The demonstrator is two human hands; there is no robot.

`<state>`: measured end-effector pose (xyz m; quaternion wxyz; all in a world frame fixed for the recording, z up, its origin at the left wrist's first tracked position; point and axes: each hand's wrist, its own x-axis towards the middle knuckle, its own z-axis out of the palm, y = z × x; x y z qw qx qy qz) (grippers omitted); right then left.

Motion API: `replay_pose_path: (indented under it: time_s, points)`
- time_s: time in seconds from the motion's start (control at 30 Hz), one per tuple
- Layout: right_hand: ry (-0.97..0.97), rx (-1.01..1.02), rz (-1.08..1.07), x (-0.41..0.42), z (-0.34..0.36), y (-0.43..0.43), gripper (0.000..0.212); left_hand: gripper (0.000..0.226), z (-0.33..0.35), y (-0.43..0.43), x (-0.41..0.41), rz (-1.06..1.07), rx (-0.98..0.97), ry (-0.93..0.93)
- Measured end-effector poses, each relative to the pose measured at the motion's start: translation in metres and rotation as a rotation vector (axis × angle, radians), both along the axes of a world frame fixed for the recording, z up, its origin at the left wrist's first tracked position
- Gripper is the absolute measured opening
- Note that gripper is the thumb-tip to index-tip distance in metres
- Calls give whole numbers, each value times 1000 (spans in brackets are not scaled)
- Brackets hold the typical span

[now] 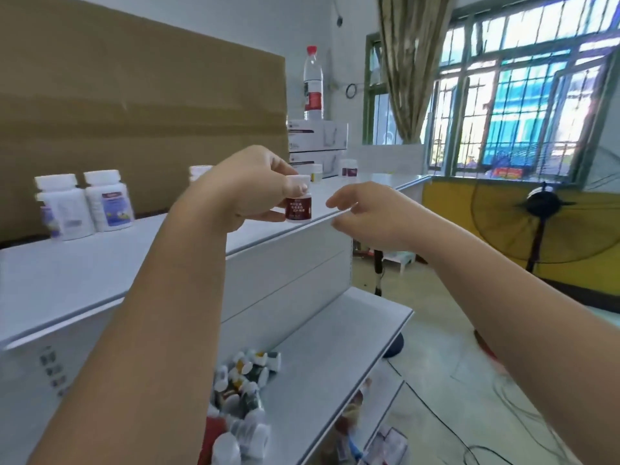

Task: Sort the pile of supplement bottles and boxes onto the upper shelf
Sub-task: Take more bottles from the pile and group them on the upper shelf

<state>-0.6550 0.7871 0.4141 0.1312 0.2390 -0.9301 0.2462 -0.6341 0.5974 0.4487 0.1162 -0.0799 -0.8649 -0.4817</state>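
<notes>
My left hand (pixel 250 186) pinches a small white-capped bottle with a dark red label (pixel 298 204), held just above the front edge of the upper shelf (pixel 100 263). My right hand (pixel 365 213) hovers a little to the right of the bottle, fingers loosely curled, holding nothing. Two large white bottles with purple labels (pixel 84 204) stand at the shelf's back left. Small bottles (pixel 349 167) and stacked white boxes (pixel 317 142) stand at the far end. A pile of mixed bottles (pixel 241 397) lies on the lower shelf (pixel 335 347).
A clear water bottle with a red cap (pixel 313 83) stands on the stacked boxes. Brown cardboard (pixel 134 95) backs the upper shelf. A standing fan (pixel 543 223) and cables on the floor are to the right, under a barred window (pixel 523 95).
</notes>
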Motion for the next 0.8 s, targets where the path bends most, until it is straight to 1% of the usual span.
replay_pose_path:
  time_s: [0.17,0.27,0.53,0.67,0.8]
  points:
    - [-10,-4,13,-91,-8,57,43,19,-3,61,-89,16,-30,-25]
    - [-4,-6,37,-149,-10,91,43,20,-6,94,-141,66,-48,-26]
    - [33,108,182,-298,-1,171,44,19,-6,178,-261,207,2,-30]
    - [24,123,250,-360,9,193,44,23,2,205,-316,297,-28,-31]
    - [3,137,305,-413,14,198,44,16,11,213,-363,359,-116,-48]
